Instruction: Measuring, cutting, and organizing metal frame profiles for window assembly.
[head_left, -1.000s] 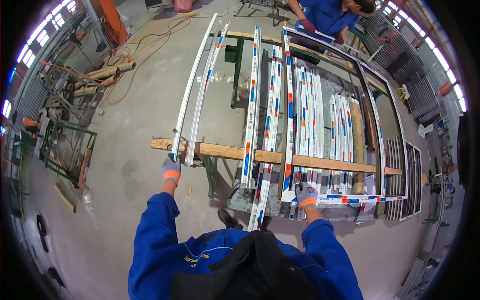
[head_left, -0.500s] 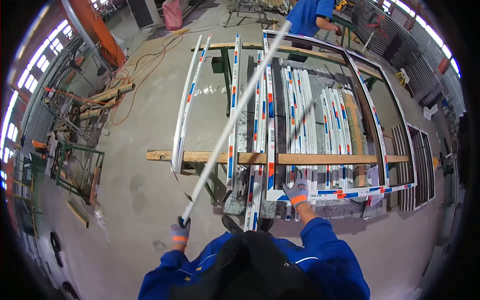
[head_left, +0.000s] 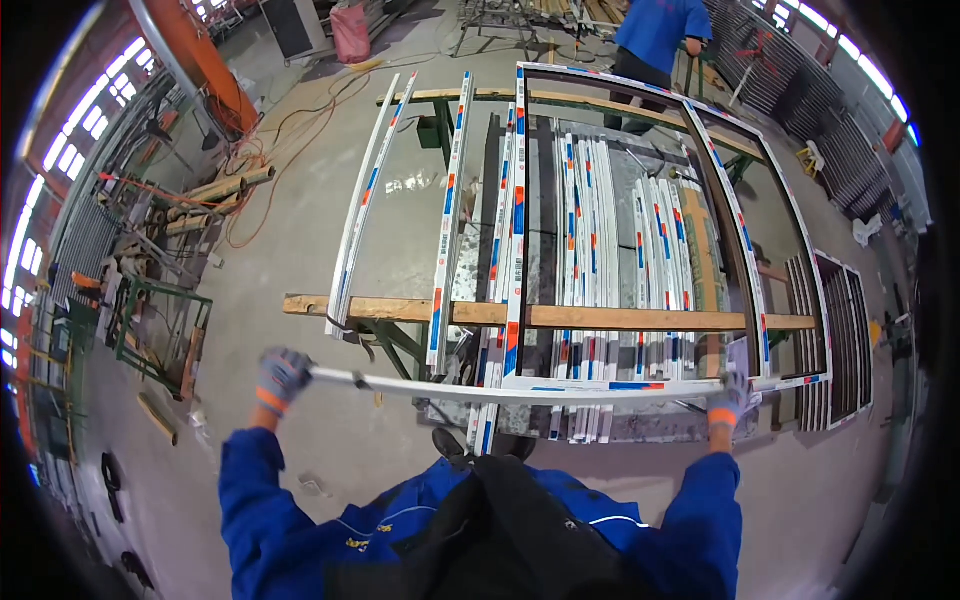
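A long white profile bar (head_left: 450, 389) lies level across in front of me, along the near side of a large rectangular frame (head_left: 519, 235) patched with blue, red and white film. My left hand (head_left: 285, 378), in a grey glove with an orange cuff, is closed around the bar's left end, out past the frame. At the bar's right end my right hand (head_left: 733, 397), gloved alike, is closed on it beside the frame's near rail; its fingertips are partly hard to make out. A dark band wraps the bar near my left hand.
Wooden beams (head_left: 400, 311) on green trestles carry the frame and several loose white profiles (head_left: 450, 220). More profiles (head_left: 590, 230) lie stacked beneath. A person in blue (head_left: 660, 40) stands at the far side. Cables (head_left: 300, 150) and timber (head_left: 220, 185) lie on the floor at left.
The bar has swung from a steep slant to level. My left hand rose leftward with it; my right hand left the frame's near left corner and moved right to the bar. The other person shifted right.
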